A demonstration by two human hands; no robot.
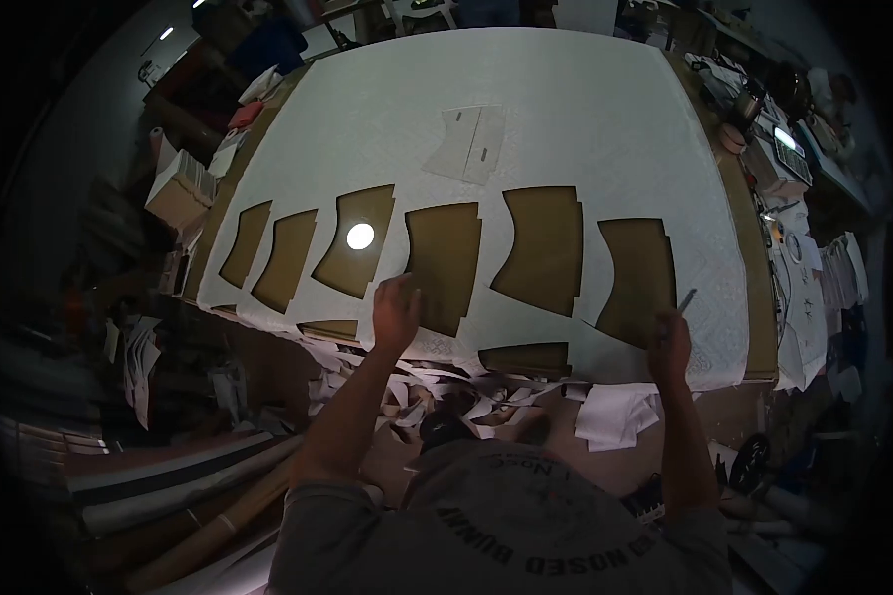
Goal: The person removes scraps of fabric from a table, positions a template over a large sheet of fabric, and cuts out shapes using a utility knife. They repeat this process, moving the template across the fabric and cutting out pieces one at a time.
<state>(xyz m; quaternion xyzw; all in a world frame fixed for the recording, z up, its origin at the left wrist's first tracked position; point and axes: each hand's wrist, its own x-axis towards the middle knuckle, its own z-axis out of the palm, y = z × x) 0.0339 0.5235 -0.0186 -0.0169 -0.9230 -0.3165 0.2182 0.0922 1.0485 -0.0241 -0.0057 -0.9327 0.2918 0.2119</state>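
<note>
A white patterned sheet [367, 129] of layered material covers the table, with several curved openings cut in it. Brown surface shows through them. My left hand [397, 312] rests at the left edge of a middle opening [451, 258], fingers loosely bent and apart, nothing visible in them. Near the lower right corner of the rightmost opening [633, 278], my right hand [669, 347] is closed around a slim grey pen-like tool [687, 300], its end pointing up and away. Farther back lies a pale curved pattern piece [468, 144] with a line and small dark slots.
Paper and fabric scraps [397, 397] hang and lie along the near edge. White folded sheets [617, 416] are below it. Long rolls [179, 496] lie at lower left. Stacked cards [184, 188] stand left; a device with a lit screen [790, 144] is at right.
</note>
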